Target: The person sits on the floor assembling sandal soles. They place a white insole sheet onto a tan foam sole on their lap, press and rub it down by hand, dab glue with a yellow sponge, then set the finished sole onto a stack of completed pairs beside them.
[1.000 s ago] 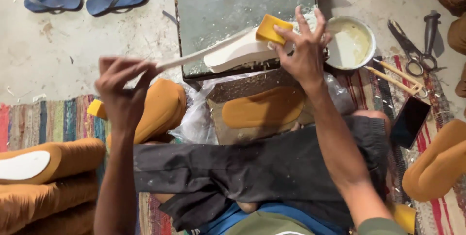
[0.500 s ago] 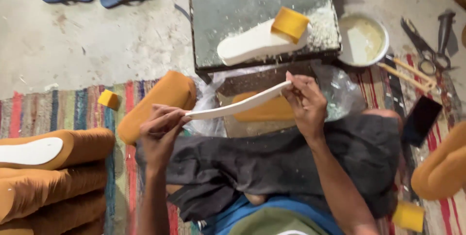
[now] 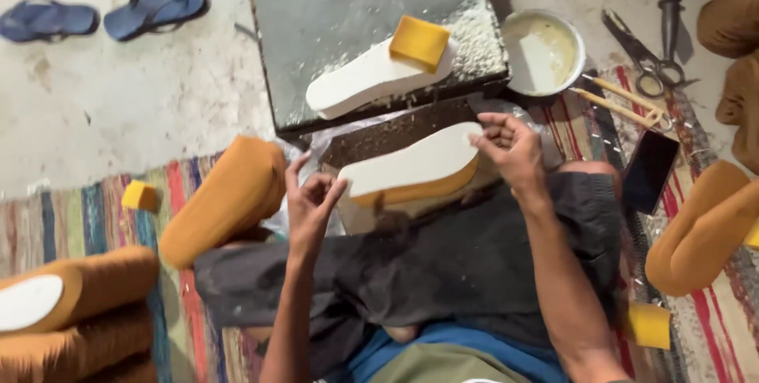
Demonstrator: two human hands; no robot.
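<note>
White sole [image 3: 411,166] – long axis left-right, betw. left hand [image 3: 310,207] & right hand [image 3: 510,150]

A white foam sole [image 3: 411,163] lies flat atop an orange sole piece [image 3: 423,188], its ends touching the left grip [image 3: 312,201] and right grip [image 3: 506,146].

Pale, stained concrete floor [image 3: 118,106] across the upper part, dusted with white crumbs. Striped woven rug [image 3: 87,225] in red, blue and green spread over the lower part. Dark stone slab [image 3: 348,11] as low counter at top centre. Even, soft light, faint shadows.
</note>
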